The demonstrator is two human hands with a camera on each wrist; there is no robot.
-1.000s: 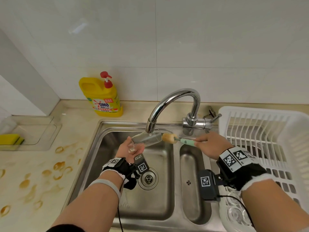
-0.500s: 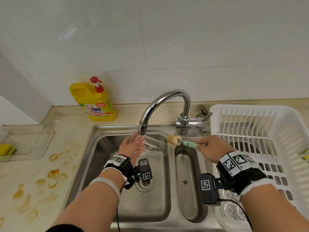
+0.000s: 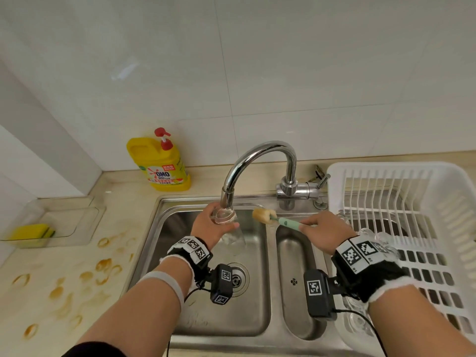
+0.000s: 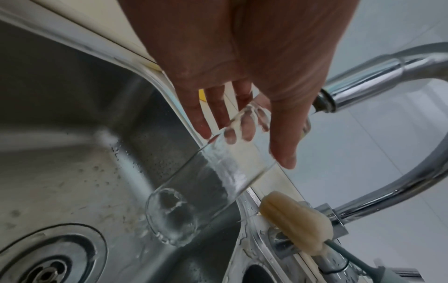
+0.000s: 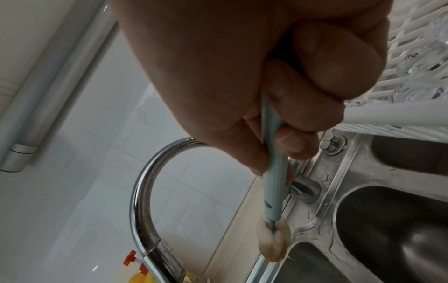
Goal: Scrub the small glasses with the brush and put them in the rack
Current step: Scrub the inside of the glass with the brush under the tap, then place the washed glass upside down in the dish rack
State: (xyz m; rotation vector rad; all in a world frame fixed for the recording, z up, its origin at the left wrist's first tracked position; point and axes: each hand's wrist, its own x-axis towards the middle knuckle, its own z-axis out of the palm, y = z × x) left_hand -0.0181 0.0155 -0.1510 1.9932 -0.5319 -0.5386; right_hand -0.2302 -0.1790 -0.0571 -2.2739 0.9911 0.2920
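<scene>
My left hand [image 3: 219, 224] grips a small clear glass [image 3: 224, 215] right under the faucet spout [image 3: 228, 198], tilted, with water running into it and spilling down into the sink. In the left wrist view the thumb and fingers [image 4: 283, 149] curl round the glass [image 4: 206, 183]. My right hand [image 3: 319, 230] holds the brush by its green handle [image 3: 289, 224]; its tan sponge head [image 3: 262, 215] hangs just right of the glass, outside it. The right wrist view shows fingers wrapped on the handle [image 5: 272, 187] and the sponge head [image 5: 274, 242]. The white rack [image 3: 381, 173] stands to the right.
Several clear glasses [image 3: 365, 233] lie in the rack's near left part. The steel sink [image 3: 164, 217] has a drain [image 3: 235, 278] and a small right bowl [image 3: 296, 284]. A yellow detergent bottle [image 3: 161, 163] stands behind; a yellow sponge [image 3: 31, 234] sits in a clear tray at left.
The glass lay sideways with the brush head at its mouth; my left hand has since turned it up under the running spout, and the brush head now sits clear of it to the right.
</scene>
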